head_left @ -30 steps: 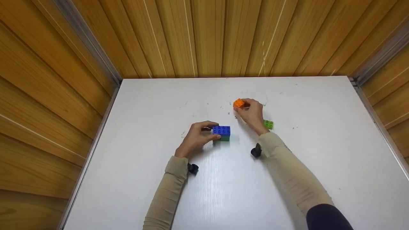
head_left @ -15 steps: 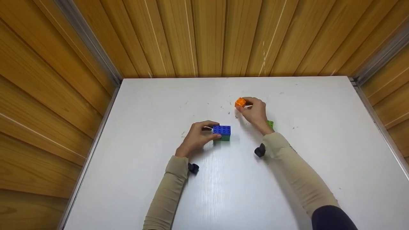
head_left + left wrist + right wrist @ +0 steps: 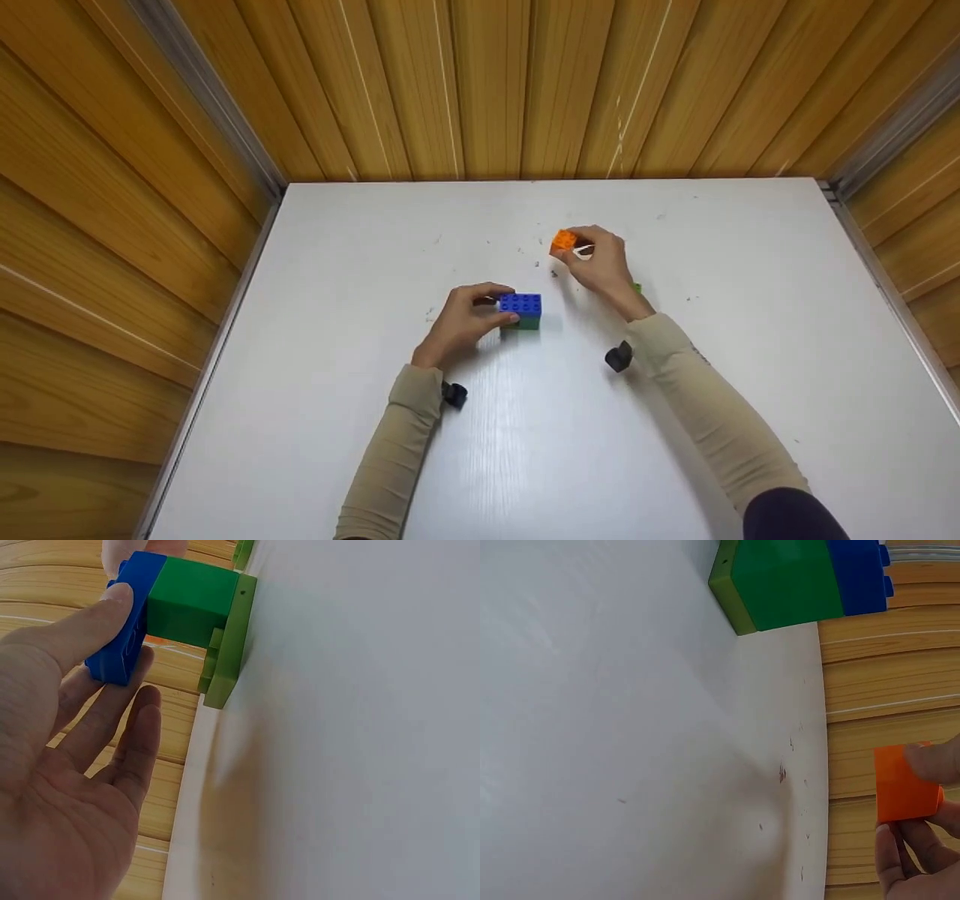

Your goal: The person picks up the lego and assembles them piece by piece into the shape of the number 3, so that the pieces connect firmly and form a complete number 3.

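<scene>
My left hand (image 3: 465, 322) grips the blue brick (image 3: 520, 303) between thumb and fingers. That blue brick tops a stack, over a taller green brick (image 3: 193, 604) and a thin light-green brick (image 3: 231, 645) that rests on the table. Farther back and to the right, my right hand (image 3: 604, 262) pinches a small orange brick (image 3: 904, 784) between thumb and fingers, held above the tabletop and apart from the stack. Another light-green brick (image 3: 637, 288) lies behind my right wrist, mostly hidden.
The white table (image 3: 360, 255) has small dark marks scattered over its far half. Yellow wood-patterned panels (image 3: 487, 90) stand behind it and at both sides. A black wrist camera (image 3: 619, 356) sits at each cuff.
My right hand has shifted slightly right with the orange brick and its forearm now covers more of the loose light-green brick. The left hand and the stack look unmoved.
</scene>
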Tool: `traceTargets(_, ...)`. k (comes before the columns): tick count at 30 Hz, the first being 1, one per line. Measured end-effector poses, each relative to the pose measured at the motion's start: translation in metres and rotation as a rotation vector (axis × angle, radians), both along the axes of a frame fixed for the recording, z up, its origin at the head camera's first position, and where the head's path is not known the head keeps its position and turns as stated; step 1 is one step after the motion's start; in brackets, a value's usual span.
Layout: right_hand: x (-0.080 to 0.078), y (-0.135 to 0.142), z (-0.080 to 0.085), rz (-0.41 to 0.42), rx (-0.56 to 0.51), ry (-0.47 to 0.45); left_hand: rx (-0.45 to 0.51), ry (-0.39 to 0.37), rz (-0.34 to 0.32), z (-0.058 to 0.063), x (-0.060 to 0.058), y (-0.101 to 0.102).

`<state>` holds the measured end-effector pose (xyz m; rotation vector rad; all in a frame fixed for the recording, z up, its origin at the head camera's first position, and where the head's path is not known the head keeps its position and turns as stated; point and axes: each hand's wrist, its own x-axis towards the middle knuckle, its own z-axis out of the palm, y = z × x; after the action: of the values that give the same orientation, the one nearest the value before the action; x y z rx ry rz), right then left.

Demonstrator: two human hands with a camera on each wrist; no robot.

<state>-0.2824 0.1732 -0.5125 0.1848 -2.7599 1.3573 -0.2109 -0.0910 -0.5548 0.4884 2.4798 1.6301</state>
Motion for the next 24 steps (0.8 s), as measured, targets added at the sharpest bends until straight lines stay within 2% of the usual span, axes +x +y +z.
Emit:
traceTargets(17, 0.027, -0.001, 0.023, 0.138, -0.02, 0.097, 0.027, -0.013, -0.01, 0.003, 0.0, -0.001)
traceTargets(24, 0.035, -0.003, 0.025, 0.198, -0.029, 0.123, 0.023, -0.027, -0.005, 0.003, 0.0, 0.0)
